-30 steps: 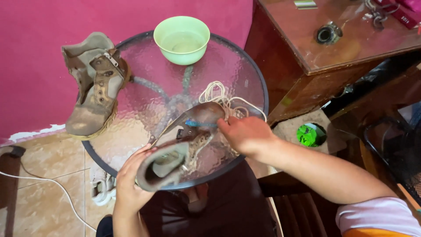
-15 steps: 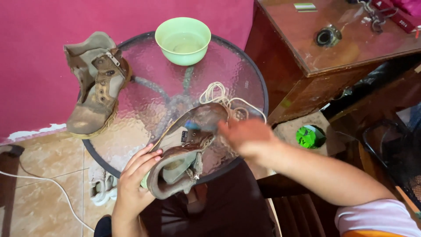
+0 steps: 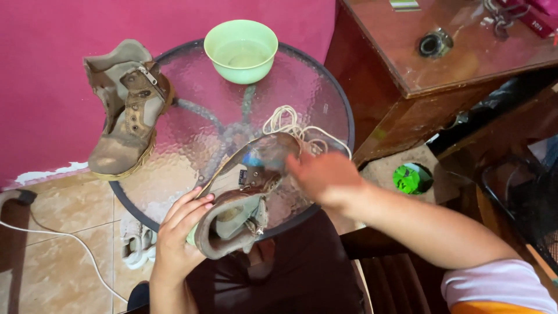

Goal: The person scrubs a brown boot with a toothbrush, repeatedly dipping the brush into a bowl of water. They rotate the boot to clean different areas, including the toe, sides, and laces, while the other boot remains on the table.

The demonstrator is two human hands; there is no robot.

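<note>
Boot [image 3: 247, 197] is on its side at the near edge of the round glass table [image 3: 325, 104], opening toward the person, toe pointing at the table centre. Left hand [image 3: 177, 235] is clamped on the heel/collar, fingers wrapped over the rim, steadying it. Right hand [image 3: 322, 174] sits over the boot's upper, just right of it; it's motion-blurred, so I can't tell if the fingers are closed on anything or just pressing flat.

Progress, as I read it: cleaning looks mid-way. Laces [image 3: 290, 125] are out and piled on the table just past the boot's toe. Second boot [image 3: 125, 113] stands unlaced at the table's left edge, untouched and dusty. Green bowl [image 3: 241, 49] with liquid sits at the far edge. So one boot in work, the other apparently left to do.

Hard to make out: a small blue patch on the boot near the right hand, cloth or brush, unclear. Boot's far side is hidden. Left forearm is cut off by the frame.
</note>
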